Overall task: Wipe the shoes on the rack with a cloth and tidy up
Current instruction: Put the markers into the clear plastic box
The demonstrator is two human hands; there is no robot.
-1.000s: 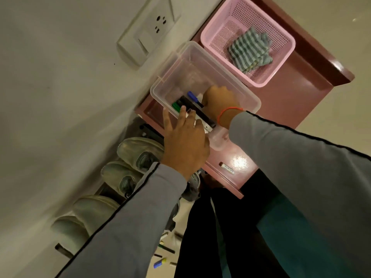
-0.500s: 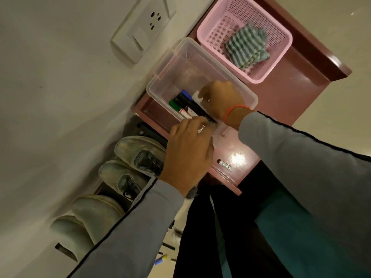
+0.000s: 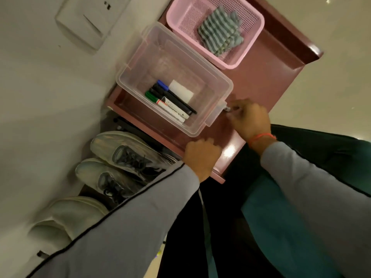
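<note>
The striped grey cloth (image 3: pixel 220 37) lies in a pink basket (image 3: pixel 253 57) on top of the maroon shoe rack (image 3: pixel 259 85). Below the top, a pair of grey sneakers (image 3: pixel 124 155) and a pair of white shoes (image 3: pixel 78 213) sit on the shelf against the wall. A clear plastic box (image 3: pixel 218 77) on the rack holds several markers (image 3: pixel 170 101) and a white eraser (image 3: pixel 181 92). My right hand (image 3: pixel 251 121) pinches a small dark object beside the box's right latch. My left hand (image 3: pixel 200 155) rests curled on the rack's front edge with nothing visible in it.
A white wall socket plate (image 3: pixel 86 23) is on the wall to the left, close to the box. The person's dark and teal trousers (image 3: pixel 281 227) fill the lower right. Pale floor (image 3: pixel 331 33) lies beyond the rack's right side.
My right hand has come out of the clear box and moved to its right latch. My left hand has dropped from the box's rim to the rack's front edge and curled.
</note>
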